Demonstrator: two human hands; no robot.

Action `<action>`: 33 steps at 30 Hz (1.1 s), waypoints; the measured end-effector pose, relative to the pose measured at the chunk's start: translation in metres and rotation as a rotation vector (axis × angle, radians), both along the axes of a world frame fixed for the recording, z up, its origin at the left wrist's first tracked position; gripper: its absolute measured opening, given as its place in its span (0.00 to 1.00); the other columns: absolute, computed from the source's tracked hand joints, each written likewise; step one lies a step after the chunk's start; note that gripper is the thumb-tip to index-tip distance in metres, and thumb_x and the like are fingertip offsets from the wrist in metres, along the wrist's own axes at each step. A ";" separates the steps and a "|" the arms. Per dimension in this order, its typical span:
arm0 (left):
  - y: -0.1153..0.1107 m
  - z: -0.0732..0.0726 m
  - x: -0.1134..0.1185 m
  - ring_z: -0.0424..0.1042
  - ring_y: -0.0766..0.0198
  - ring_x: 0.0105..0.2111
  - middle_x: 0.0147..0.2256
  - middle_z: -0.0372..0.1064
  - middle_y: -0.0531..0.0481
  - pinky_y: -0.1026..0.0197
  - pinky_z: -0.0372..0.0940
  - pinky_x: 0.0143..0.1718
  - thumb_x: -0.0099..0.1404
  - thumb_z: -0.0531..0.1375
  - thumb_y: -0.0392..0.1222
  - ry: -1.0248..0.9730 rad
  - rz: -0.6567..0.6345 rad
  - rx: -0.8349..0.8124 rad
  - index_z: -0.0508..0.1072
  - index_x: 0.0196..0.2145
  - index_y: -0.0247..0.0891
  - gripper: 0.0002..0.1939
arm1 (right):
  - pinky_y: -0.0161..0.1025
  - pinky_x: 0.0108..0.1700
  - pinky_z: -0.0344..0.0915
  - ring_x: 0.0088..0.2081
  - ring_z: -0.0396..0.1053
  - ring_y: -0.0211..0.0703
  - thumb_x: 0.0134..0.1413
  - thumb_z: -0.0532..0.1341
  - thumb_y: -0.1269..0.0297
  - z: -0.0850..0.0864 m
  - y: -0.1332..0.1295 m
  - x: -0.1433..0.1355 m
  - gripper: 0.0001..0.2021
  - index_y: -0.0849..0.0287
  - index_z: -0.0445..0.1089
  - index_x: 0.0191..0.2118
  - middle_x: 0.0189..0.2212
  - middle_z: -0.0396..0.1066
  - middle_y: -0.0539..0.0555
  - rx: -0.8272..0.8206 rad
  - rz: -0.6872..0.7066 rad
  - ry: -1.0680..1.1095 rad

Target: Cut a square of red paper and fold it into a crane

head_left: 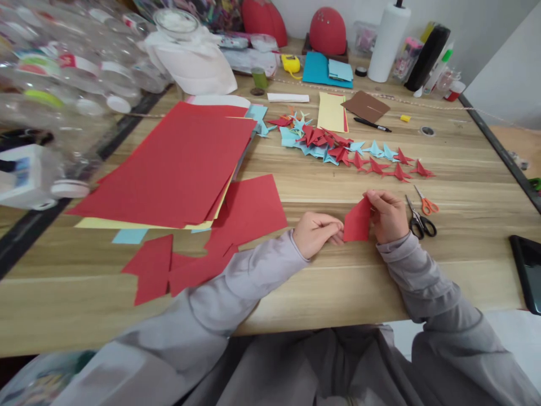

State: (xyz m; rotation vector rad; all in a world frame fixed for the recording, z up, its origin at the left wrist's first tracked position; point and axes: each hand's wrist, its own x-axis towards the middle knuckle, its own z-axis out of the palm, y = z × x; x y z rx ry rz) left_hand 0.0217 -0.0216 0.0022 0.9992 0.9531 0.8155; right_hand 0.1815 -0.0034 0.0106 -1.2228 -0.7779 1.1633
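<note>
Near the table's front, a small piece of red paper (356, 223) is held up between both hands, one corner slanting. My left hand (318, 232) pinches its lower left corner with thumb and fingers. My right hand (387, 215) grips the upper right edge, the thumb on top. Beyond it lie several folded red paper cranes (376, 167) in rows, with light blue paper cranes (375, 149) among them. Black-handled scissors (418, 221) and orange-handled scissors (428, 204) rest just right of my right hand.
A stack of large red sheets (177, 163) covers the left, with loose red paper pieces (154, 269) in front. Clear plastic bottles (80, 73) crowd the far left. A black pen (372, 124), brown paper (366, 106) and yellow tape measure (291, 65) lie farther back. A phone (528, 270) sits at right.
</note>
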 end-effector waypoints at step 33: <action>-0.004 -0.004 0.002 0.67 0.69 0.20 0.21 0.73 0.49 0.67 0.62 0.21 0.54 0.59 0.40 0.328 0.105 0.445 0.77 0.23 0.35 0.09 | 0.36 0.26 0.63 0.23 0.66 0.37 0.35 0.68 0.56 0.000 -0.008 -0.013 0.11 0.58 0.75 0.25 0.20 0.73 0.51 -0.128 0.220 0.202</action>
